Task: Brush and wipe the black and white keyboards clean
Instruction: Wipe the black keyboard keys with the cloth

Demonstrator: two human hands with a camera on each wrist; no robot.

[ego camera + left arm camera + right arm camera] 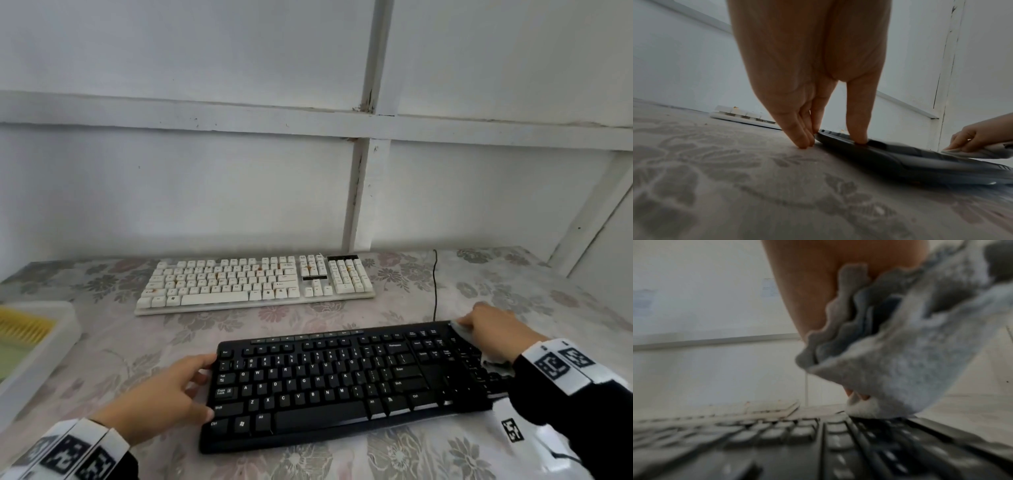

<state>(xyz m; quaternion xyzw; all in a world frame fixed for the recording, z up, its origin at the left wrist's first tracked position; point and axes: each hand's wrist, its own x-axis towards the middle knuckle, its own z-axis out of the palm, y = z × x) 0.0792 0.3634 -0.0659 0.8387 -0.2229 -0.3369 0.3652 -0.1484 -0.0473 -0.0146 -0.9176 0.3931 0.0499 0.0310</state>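
Wiping step on the black keyboard (pixel 329 383), which lies at the near edge of the tabletop (pixel 113 346), angled a bit, right of center. Right hand (pixel 493 329) presses a grey-white cloth (pixel 906 369) onto the keyboard's far right corner, over the numpad; cloth is bunched under the palm, fingers look curled round it, though the wrist view is blurry. Left hand (pixel 164 394) braces the keyboard's left end, fingers fairly straight: thumb (pixel 857 128) on top of the edge, the other fingertips (pixel 801 139) down on the tablecloth against the side, not gripping. White keyboard (pixel 255 282) sits toward the far edge, center-left, orange specks on several keys, so probably not cleaned yet. White tray (pixel 41 342) with a yellow brush-like thing at the left edge. To do this well: keep the left hand pinning the board so it doesn't slide, drag the cloth in row-wise passes from the right end toward the left, light pressure so keys aren't hammered, refold the cloth for a fresh face, run it along the frame too.
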